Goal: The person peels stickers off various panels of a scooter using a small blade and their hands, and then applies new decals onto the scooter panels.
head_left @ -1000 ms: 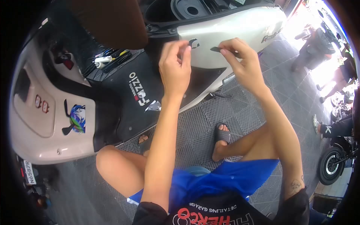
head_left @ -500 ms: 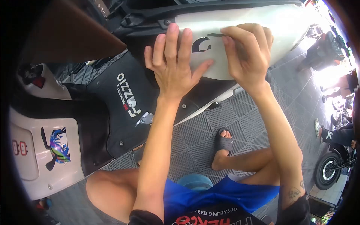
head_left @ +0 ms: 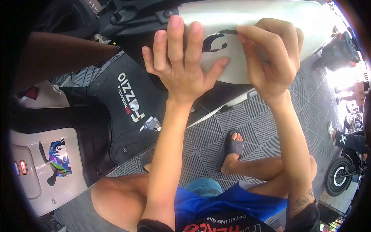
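A scooter's white side panel [head_left: 239, 12] carries a black curved decal [head_left: 215, 41]. My left hand [head_left: 179, 65] lies flat with fingers spread over the panel's left edge and the black trim, its thumb just below the decal. My right hand [head_left: 276, 58] is closed, thumb and forefinger pinching a thin dark strip [head_left: 228, 31] at the decal's upper right. Whether the strip is a blade or a piece of decal, I cannot tell. The other fingers of that hand are curled, and the palm side is partly hidden.
The scooter's black footboard [head_left: 112, 112] with Fazzio lettering bears a crumpled scrap [head_left: 151, 124]. A colourful sticker [head_left: 60, 158] is on the pale front panel [head_left: 31, 135]. Below are grey floor tiles [head_left: 205, 147] and a blue stool [head_left: 203, 186]. A motorcycle wheel [head_left: 340, 176] stands at right.
The view has shifted and come closer to the panel. My right hand still pinches the dark strip, which now meets the decal's upper edge. My left hand stays flat on the panel.
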Available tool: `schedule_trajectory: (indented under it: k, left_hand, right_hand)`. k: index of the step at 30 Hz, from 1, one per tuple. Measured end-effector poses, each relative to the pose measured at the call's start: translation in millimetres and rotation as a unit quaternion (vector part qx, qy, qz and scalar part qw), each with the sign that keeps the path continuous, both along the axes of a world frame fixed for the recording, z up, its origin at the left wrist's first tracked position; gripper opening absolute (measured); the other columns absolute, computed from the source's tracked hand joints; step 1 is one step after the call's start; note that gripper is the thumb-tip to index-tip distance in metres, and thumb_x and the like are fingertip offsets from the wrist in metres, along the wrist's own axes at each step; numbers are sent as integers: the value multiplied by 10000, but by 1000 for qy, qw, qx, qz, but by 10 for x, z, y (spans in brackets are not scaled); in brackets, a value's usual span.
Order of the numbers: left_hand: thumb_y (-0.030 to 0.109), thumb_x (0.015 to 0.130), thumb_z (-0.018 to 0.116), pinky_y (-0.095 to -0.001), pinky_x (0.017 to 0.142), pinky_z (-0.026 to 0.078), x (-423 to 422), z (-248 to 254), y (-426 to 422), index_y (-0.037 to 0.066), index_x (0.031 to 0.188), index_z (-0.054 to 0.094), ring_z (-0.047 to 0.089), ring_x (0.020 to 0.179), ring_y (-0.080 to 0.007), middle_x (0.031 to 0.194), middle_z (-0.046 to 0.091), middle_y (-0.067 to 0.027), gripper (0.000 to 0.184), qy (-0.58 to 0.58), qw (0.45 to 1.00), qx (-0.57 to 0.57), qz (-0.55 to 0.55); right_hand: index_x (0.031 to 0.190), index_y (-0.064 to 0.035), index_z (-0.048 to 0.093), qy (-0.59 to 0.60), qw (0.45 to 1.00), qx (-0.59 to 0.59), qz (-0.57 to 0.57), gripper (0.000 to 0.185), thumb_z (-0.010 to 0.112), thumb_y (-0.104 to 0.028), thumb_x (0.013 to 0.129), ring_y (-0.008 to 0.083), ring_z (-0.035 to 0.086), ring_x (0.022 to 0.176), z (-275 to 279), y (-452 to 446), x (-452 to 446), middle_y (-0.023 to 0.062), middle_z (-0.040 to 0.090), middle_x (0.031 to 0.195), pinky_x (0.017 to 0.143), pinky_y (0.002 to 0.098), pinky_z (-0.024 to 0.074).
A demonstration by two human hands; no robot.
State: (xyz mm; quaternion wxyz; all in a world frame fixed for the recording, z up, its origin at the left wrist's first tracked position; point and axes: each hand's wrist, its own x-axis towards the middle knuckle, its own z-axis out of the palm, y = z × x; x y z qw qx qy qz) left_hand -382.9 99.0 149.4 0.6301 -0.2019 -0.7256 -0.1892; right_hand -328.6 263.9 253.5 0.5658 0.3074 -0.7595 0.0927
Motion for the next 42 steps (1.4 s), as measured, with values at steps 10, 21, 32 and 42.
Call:
schedule_trajectory:
  k: [10,21,32,42]
  left_hand:
    - [681,969,500,-494,1246,39,-14,-9,90,217,1519,507,265,1522,-258,1598,459,-57,719,14,996,79,-48]
    - [741,923,543,-497,1222,62,10,4,4,104,1567,399,178,1512,-326,1639,328,-157,917,-5,1000,5,-12]
    - [662,931,608,-520,1202,126,167,77,-8,103,1545,420,225,1483,-352,1619,351,-171,851,-54,998,12,-23]
    - [410,998,636,-513,1071,432,307,376,-171,138,1401,632,531,1291,-382,1483,531,-176,486,21,999,-44,-23]
  right_hand:
    - [980,-85,772,-17,1000,8,-18,286,796,48,728,169,564,831,-20,1,13,26,686,908,790,299,403]
    - [993,-102,783,-18,1000,12,-14,302,793,49,731,183,563,893,-3,8,-2,24,687,949,823,312,416]
    - [918,-167,768,-30,999,-26,-11,234,774,-64,708,202,572,861,31,-34,-17,-12,657,914,798,348,405]
    - [834,-131,656,-41,993,-107,5,156,684,-224,711,251,576,912,-16,-143,109,36,601,938,790,401,417]
